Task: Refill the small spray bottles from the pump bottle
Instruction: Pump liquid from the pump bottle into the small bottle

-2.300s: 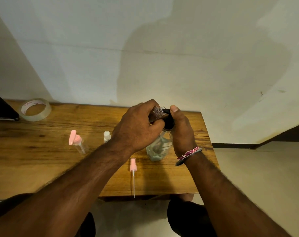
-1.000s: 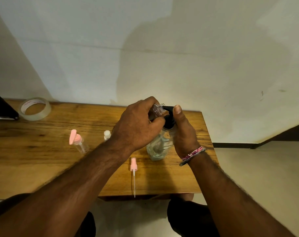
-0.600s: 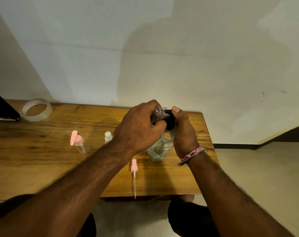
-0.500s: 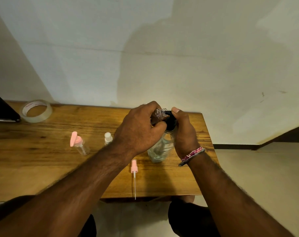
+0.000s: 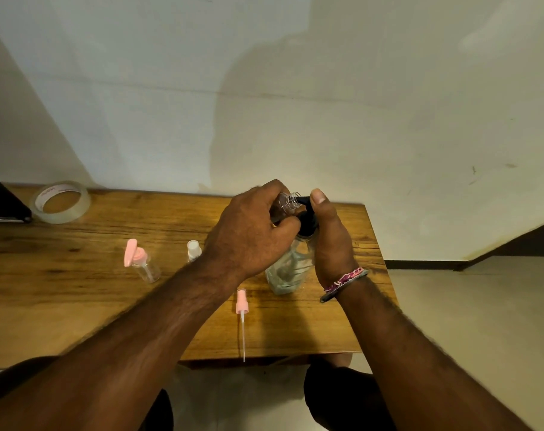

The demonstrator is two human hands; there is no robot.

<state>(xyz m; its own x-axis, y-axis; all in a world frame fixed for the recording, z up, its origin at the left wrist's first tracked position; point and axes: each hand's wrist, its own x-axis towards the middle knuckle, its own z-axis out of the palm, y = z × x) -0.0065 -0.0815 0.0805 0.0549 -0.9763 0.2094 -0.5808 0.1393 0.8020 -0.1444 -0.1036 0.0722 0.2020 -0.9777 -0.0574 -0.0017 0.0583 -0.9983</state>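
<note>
Both hands (image 5: 290,231) around pump bottle (image 5: 290,269).

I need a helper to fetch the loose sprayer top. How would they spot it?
On the wooden table, look at the near edge, below the left hand. The sprayer top lies flat there: pink, with a thin white tube overhanging the edge, attached to no bottle.

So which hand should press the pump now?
The right hand. Its thumb already lies on the black pump head, while the left hand holds the small open bottle at the spout and is busy.
</note>
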